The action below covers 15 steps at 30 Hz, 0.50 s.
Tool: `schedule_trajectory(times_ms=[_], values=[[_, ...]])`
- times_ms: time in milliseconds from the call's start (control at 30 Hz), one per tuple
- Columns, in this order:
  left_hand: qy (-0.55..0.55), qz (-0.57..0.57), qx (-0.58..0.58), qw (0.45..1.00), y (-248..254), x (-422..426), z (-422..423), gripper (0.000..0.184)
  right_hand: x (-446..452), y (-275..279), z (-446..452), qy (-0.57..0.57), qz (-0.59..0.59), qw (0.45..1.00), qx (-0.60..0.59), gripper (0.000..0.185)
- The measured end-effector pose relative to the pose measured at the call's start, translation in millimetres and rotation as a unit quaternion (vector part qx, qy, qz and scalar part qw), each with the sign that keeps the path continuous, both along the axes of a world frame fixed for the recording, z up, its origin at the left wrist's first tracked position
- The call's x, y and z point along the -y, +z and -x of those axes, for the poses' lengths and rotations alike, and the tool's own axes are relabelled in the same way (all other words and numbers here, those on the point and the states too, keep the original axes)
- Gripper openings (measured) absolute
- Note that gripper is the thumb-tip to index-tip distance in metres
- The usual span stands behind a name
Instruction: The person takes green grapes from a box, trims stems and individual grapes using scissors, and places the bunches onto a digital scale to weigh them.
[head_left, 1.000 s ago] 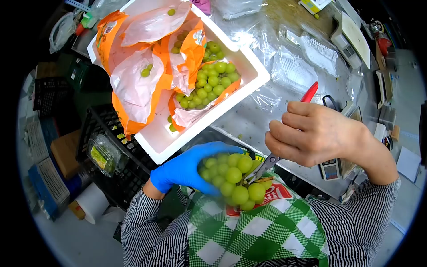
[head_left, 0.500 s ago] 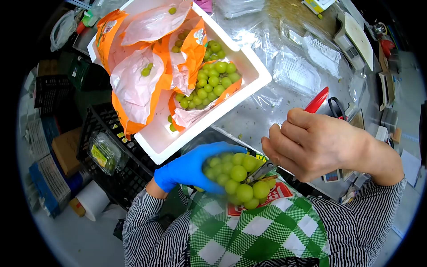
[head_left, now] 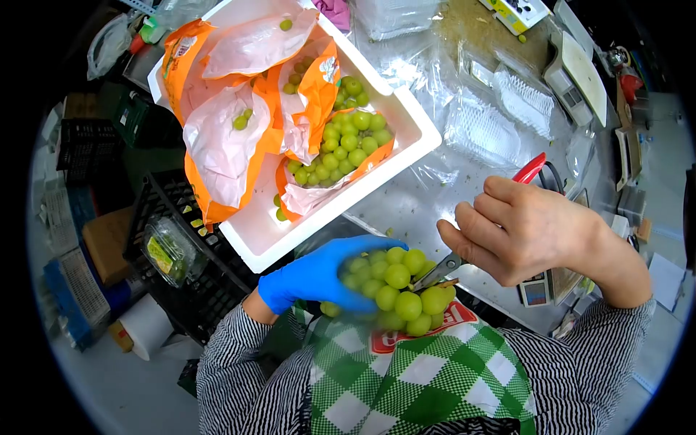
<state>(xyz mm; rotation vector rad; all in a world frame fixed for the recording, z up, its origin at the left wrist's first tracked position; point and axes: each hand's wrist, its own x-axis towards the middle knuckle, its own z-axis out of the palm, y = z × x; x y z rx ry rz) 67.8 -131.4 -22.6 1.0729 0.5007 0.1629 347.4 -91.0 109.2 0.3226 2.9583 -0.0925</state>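
My left hand (head_left: 308, 274), in a blue glove, is closed around a bunch of green grapes (head_left: 399, 277) in front of my apron. Part of the bunch is blurred. Bare and closed, my right hand (head_left: 516, 230) grips a pair of scissors (head_left: 437, 272). Their metal blades reach in among the grapes beside a brown stem, and a red handle sticks up behind my knuckles. Most of the scissors' grip is hidden by the hand. Ahead to the left, a white foam box (head_left: 415, 139) holds more green grapes (head_left: 341, 148) in orange-and-white bags (head_left: 225, 148).
Clear plastic trays (head_left: 482, 123) and film lie on the metal table (head_left: 482, 174). A scale (head_left: 573, 80) stands at the back right. Below the box on the left is a black crate (head_left: 163, 279) with a clear grape pack (head_left: 170, 250) on it.
The grape bunch and both my hands have shifted slightly to the right. The scissor blades stay among the grapes, and both hands keep their hold.
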Motion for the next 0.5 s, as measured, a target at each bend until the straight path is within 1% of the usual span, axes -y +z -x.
schedule_trajectory(times_ms=[67,133,200,267,400,433,500], values=[[0.0,-0.009,-0.003,1.0,4,-4,-2,0.079,-4,-2,-2,-0.011,-0.005,1.0,-0.027,0.038],[-0.004,-0.022,-0.008,1.0,4,-5,-2,0.078,-7,-11,-5,-0.025,-0.053,0.995,-0.08,0.028],[-0.005,-0.027,-0.011,1.0,3,-5,-1,0.078,-9,-15,-10,-0.038,-0.075,0.991,-0.104,0.025],[-0.002,-0.023,-0.011,1.0,-1,0,0,0.077,-12,-13,-17,-0.06,-0.057,0.992,-0.095,0.03],[0.003,0.025,-0.073,0.997,-5,0,5,0.082,-17,-6,-27,-0.151,-0.037,0.982,-0.108,0.038],[0.014,0.038,-0.08,0.996,-10,0,7,0.081,-14,-2,-27,-0.182,-0.012,0.979,-0.091,0.046],[0.032,0.058,-0.099,0.993,-8,-2,8,0.08,-8,1,-21,-0.247,0.043,0.961,-0.12,0.049]])
